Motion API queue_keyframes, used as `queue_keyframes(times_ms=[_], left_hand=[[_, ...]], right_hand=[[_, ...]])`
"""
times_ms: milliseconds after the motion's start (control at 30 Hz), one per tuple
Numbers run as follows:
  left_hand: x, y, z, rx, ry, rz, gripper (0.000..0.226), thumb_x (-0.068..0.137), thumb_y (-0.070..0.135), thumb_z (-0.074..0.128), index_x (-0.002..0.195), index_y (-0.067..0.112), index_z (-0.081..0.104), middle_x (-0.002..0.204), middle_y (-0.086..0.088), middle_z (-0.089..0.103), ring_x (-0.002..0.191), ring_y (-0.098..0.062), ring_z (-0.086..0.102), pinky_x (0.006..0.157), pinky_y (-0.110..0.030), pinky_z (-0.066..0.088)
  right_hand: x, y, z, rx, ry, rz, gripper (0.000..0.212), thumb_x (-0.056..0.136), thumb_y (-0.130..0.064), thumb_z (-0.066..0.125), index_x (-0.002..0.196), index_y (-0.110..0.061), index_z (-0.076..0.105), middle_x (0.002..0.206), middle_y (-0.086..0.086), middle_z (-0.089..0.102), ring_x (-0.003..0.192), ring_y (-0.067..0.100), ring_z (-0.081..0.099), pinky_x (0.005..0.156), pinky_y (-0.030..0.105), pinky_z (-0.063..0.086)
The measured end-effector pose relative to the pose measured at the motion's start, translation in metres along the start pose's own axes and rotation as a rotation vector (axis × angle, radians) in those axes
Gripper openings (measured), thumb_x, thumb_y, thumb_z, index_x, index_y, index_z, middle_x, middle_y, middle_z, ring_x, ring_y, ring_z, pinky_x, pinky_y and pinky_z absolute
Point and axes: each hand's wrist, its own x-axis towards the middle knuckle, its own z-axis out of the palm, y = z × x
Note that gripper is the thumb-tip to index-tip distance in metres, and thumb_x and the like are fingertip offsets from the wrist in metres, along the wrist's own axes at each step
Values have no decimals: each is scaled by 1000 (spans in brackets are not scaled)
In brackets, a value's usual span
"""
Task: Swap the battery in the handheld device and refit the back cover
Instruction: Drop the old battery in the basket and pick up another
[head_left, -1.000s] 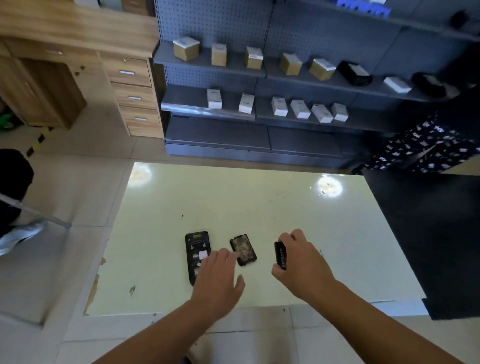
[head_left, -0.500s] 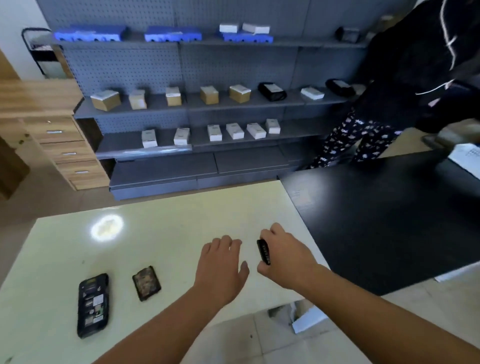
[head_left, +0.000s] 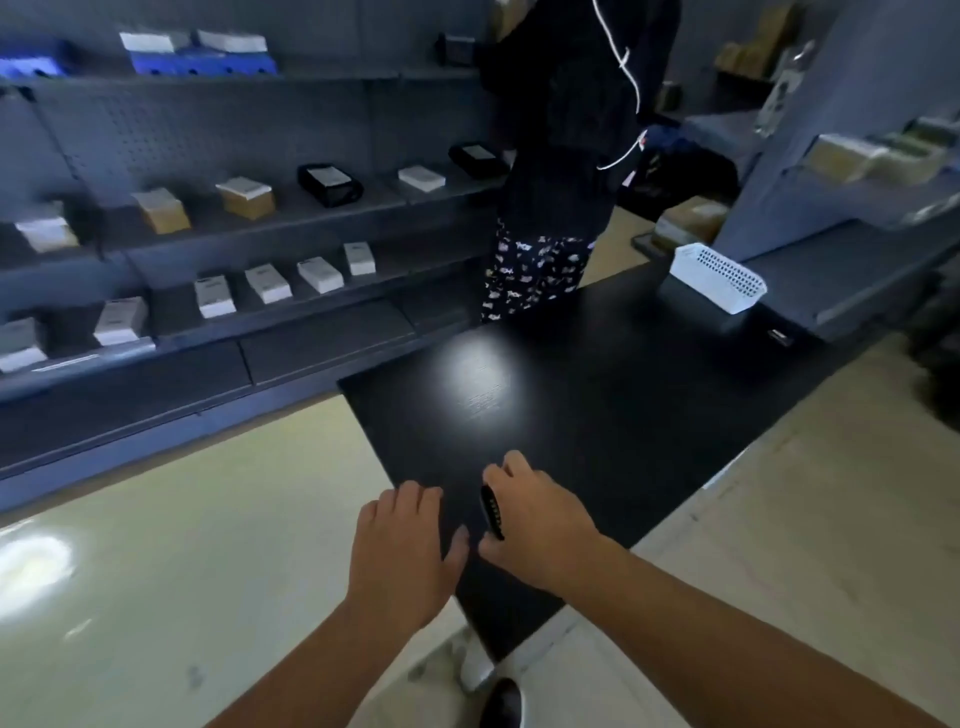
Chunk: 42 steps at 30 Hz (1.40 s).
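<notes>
My right hand (head_left: 540, 525) grips a small black battery (head_left: 491, 512) on edge, its gold contacts showing, above the near corner of the black table (head_left: 597, 405). My left hand (head_left: 402, 545) hovers beside it with fingers spread and nothing in it, over the seam between the black table and the pale green table (head_left: 182, 561). The handheld device and its back cover are out of view.
A person in dark clothes and patterned trousers (head_left: 550, 208) stands at the black table's far side. A white perforated basket (head_left: 719, 278) sits at its far right. Grey shelves (head_left: 249, 218) with small boxes line the back wall.
The view has swung right: the device and cover on the pale table have left the frame. Both hands moved right, now over the black table's near corner, the battery still held.
</notes>
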Motion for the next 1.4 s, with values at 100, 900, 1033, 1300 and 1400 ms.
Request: queue_keyframes(times_ms=[100,900,1033,1300,1400], left_hand=[[52,48,26,-37,-11,48,60,95,68,38,136,27,57,125,6,63,114,-15,58,103,-35,44],[348,440,146,34,-7,61,60,93,63,33,115,20,69,101,3,66,92,-19,64,88,-40,51],[384,503,153,52,-1,10,57,93,61,38,115,19,70,101,3,68,93,-19,65,88,-40,51],[476,570,186,43,25,-62,64,93,62,32,122,18,68,108,1,68,101,-21,65,96,-42,50],[517,579,207,51,-1,-101,64,93,62,31,120,18,68,108,-1,68,100,-23,64,94,-42,49]], right_hand=[[24,64,-16,-25,-16,32,47,88,-38,72,125,-21,48,126,2,43,107,24,57,88,41,57],[154,554,-160,-36,35,-20,46,87,-36,69,124,-20,49,123,2,44,105,25,56,80,40,58],[172,621,-185,-26,39,-66,44,87,-36,69,124,-20,49,123,2,44,105,24,56,82,40,59],[242,722,-201,-53,3,-129,47,85,-36,69,124,-19,50,122,1,44,107,24,56,80,39,58],[275,753,-205,-78,-12,-139,47,84,-36,70,124,-20,51,123,1,45,107,25,56,81,41,58]])
